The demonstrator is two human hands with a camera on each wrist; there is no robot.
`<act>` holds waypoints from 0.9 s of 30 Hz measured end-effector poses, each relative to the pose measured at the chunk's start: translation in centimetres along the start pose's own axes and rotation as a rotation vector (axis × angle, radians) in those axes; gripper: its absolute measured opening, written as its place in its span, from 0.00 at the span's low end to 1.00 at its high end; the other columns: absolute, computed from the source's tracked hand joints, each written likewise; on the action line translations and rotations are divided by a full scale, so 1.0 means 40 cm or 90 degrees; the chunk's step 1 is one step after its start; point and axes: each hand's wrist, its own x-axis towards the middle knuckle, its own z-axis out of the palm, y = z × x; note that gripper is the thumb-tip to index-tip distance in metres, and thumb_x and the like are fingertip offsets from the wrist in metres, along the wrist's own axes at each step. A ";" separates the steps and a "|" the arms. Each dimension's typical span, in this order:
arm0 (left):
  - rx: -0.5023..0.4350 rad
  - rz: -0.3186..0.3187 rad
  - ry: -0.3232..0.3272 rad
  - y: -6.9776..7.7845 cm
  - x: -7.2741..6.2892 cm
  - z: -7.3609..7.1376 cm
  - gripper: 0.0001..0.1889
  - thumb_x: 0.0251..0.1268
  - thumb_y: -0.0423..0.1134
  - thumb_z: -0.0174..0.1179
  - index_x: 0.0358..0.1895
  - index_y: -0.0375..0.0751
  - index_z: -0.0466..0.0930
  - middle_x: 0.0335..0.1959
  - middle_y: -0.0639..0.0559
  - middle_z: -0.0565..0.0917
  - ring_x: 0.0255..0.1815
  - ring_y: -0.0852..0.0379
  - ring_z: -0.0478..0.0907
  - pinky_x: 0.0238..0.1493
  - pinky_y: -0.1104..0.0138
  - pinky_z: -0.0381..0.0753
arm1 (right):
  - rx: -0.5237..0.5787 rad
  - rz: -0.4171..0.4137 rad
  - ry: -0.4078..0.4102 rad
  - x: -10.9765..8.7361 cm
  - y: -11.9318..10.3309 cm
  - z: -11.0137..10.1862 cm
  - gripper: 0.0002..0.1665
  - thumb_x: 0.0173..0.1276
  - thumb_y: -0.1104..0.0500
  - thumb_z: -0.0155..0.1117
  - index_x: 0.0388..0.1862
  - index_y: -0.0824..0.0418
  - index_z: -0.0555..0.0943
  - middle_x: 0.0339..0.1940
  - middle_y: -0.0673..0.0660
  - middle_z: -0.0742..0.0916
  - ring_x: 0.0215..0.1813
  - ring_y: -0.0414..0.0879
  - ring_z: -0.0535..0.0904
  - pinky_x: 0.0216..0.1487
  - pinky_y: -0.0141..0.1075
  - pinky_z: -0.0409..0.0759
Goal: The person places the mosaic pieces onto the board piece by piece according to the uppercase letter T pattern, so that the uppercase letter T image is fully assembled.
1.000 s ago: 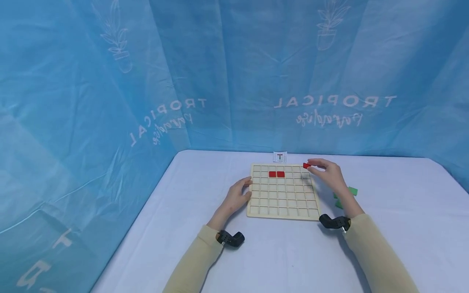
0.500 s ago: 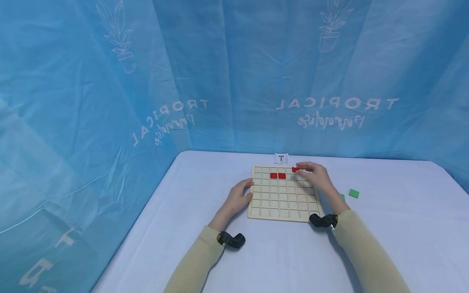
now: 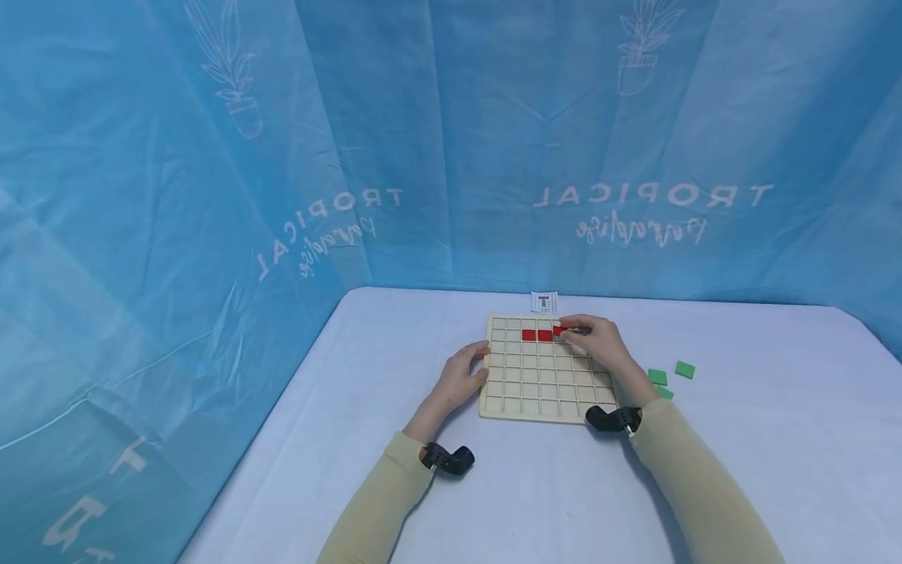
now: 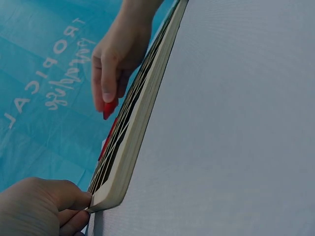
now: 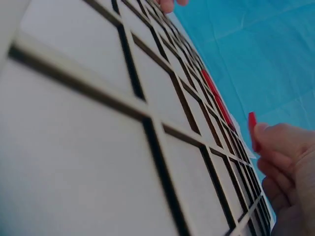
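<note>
A pale wooden grid board (image 3: 530, 392) lies on the table. Two red square tiles (image 3: 529, 335) sit side by side in its second row from the back. My right hand (image 3: 599, 341) pinches another red tile (image 3: 558, 331) between thumb and fingers, just right of those two. In the right wrist view this tile (image 5: 253, 130) stands tilted above the board's surface. My left hand (image 3: 461, 378) rests against the board's left edge, its thumb and fingers apart along that side. Left fingertips (image 4: 87, 199) touch the board near a corner in the left wrist view.
Several green tiles (image 3: 658, 377) lie on the white tablecloth right of the board, beside my right forearm. A small printed grid card (image 3: 544, 302) lies behind the board. Blue curtains (image 3: 458, 157) hang at the back and left of the table.
My right hand has carried the red tile leftward over the board, down toward the cell beside the two red tiles. The left hand stays at the board's edge.
</note>
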 end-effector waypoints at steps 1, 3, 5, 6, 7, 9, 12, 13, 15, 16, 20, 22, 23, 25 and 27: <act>0.000 0.000 0.001 0.000 0.001 0.000 0.27 0.64 0.31 0.55 0.67 0.35 0.65 0.58 0.46 0.76 0.65 0.51 0.66 0.68 0.61 0.60 | -0.008 -0.003 0.000 0.001 0.002 0.003 0.21 0.66 0.56 0.64 0.55 0.63 0.80 0.51 0.61 0.83 0.53 0.55 0.78 0.56 0.50 0.75; 0.003 0.000 0.002 0.001 0.002 -0.001 0.27 0.64 0.31 0.55 0.67 0.35 0.65 0.58 0.46 0.76 0.65 0.51 0.66 0.69 0.61 0.60 | -0.036 -0.013 0.000 0.004 0.008 0.009 0.20 0.65 0.57 0.65 0.55 0.64 0.80 0.51 0.61 0.83 0.52 0.55 0.79 0.55 0.49 0.76; 0.005 0.001 0.003 0.001 0.002 0.000 0.27 0.64 0.31 0.55 0.67 0.35 0.65 0.58 0.46 0.76 0.65 0.51 0.66 0.69 0.61 0.60 | -0.064 -0.023 0.003 0.005 0.011 0.012 0.20 0.65 0.58 0.65 0.54 0.64 0.80 0.51 0.61 0.83 0.53 0.55 0.78 0.56 0.49 0.75; 0.007 0.001 0.003 0.001 0.002 0.000 0.27 0.64 0.31 0.55 0.67 0.35 0.65 0.58 0.46 0.76 0.65 0.51 0.66 0.69 0.61 0.60 | -0.074 -0.027 0.005 0.005 0.012 0.013 0.19 0.64 0.59 0.65 0.54 0.64 0.81 0.51 0.61 0.83 0.54 0.56 0.77 0.57 0.49 0.74; 0.007 0.000 0.002 0.000 0.002 0.001 0.27 0.64 0.31 0.55 0.67 0.35 0.65 0.58 0.47 0.76 0.65 0.51 0.66 0.69 0.61 0.60 | -0.086 -0.030 0.006 0.005 0.013 0.013 0.19 0.64 0.59 0.66 0.54 0.64 0.81 0.52 0.61 0.83 0.55 0.56 0.77 0.58 0.50 0.73; 0.006 -0.002 0.002 0.000 0.001 0.001 0.26 0.64 0.32 0.55 0.67 0.35 0.65 0.58 0.47 0.76 0.65 0.51 0.66 0.69 0.61 0.60 | -0.097 -0.034 0.007 0.003 0.014 0.013 0.19 0.64 0.60 0.66 0.54 0.64 0.81 0.52 0.61 0.83 0.57 0.57 0.75 0.59 0.50 0.72; 0.001 -0.003 0.002 0.000 -0.001 0.002 0.26 0.64 0.32 0.55 0.66 0.35 0.65 0.58 0.46 0.76 0.65 0.51 0.66 0.68 0.61 0.60 | -0.108 -0.035 0.007 0.000 0.013 0.014 0.19 0.64 0.60 0.65 0.54 0.64 0.81 0.53 0.62 0.82 0.58 0.57 0.74 0.60 0.50 0.71; -0.001 -0.003 0.003 0.000 -0.002 0.002 0.26 0.64 0.32 0.55 0.66 0.35 0.65 0.58 0.46 0.76 0.64 0.51 0.67 0.68 0.60 0.60 | -0.111 -0.036 0.007 -0.001 0.013 0.014 0.20 0.64 0.60 0.65 0.55 0.64 0.80 0.53 0.62 0.82 0.57 0.57 0.74 0.60 0.50 0.71; -0.003 -0.001 0.004 0.000 -0.002 0.002 0.26 0.64 0.31 0.55 0.66 0.35 0.65 0.58 0.46 0.76 0.64 0.51 0.67 0.68 0.60 0.60 | -0.110 -0.039 0.011 -0.002 0.011 0.014 0.20 0.64 0.59 0.65 0.55 0.64 0.80 0.53 0.62 0.83 0.56 0.57 0.75 0.59 0.50 0.72; -0.004 -0.002 0.004 0.000 -0.002 0.002 0.26 0.64 0.31 0.55 0.66 0.35 0.65 0.58 0.46 0.76 0.64 0.51 0.67 0.68 0.60 0.60 | -0.108 -0.043 0.015 -0.003 0.011 0.013 0.21 0.65 0.59 0.65 0.55 0.65 0.80 0.52 0.62 0.83 0.55 0.57 0.76 0.58 0.51 0.72; -0.006 -0.004 0.003 0.002 -0.002 0.001 0.27 0.64 0.31 0.55 0.67 0.35 0.65 0.58 0.46 0.76 0.65 0.51 0.66 0.69 0.60 0.59 | -0.095 -0.051 0.030 -0.004 0.011 0.014 0.19 0.65 0.59 0.65 0.54 0.65 0.80 0.50 0.62 0.84 0.52 0.57 0.79 0.55 0.50 0.75; -0.006 -0.006 0.004 0.002 -0.002 0.001 0.27 0.64 0.31 0.55 0.67 0.36 0.65 0.58 0.46 0.76 0.65 0.51 0.66 0.69 0.60 0.59 | -0.091 -0.054 0.032 -0.003 0.011 0.014 0.18 0.65 0.60 0.65 0.53 0.65 0.81 0.50 0.61 0.84 0.51 0.56 0.79 0.55 0.50 0.75; -0.006 -0.006 0.004 0.002 -0.002 0.001 0.27 0.64 0.31 0.55 0.67 0.36 0.65 0.58 0.46 0.76 0.65 0.51 0.66 0.69 0.60 0.59 | -0.091 -0.053 0.033 -0.002 0.011 0.015 0.18 0.64 0.61 0.65 0.52 0.65 0.81 0.49 0.61 0.84 0.51 0.56 0.78 0.55 0.49 0.75; -0.005 -0.006 0.004 0.002 -0.001 0.002 0.27 0.64 0.32 0.55 0.67 0.36 0.65 0.58 0.47 0.76 0.65 0.51 0.66 0.69 0.60 0.59 | -0.093 -0.057 0.034 0.000 0.012 0.016 0.17 0.64 0.62 0.65 0.51 0.65 0.81 0.49 0.60 0.84 0.52 0.56 0.78 0.55 0.49 0.75; -0.005 -0.006 0.004 0.002 -0.001 0.002 0.27 0.64 0.32 0.55 0.67 0.36 0.64 0.58 0.47 0.76 0.65 0.51 0.66 0.69 0.60 0.59 | -0.095 -0.058 0.036 0.001 0.012 0.017 0.17 0.64 0.62 0.65 0.51 0.65 0.82 0.49 0.61 0.84 0.52 0.56 0.77 0.55 0.49 0.75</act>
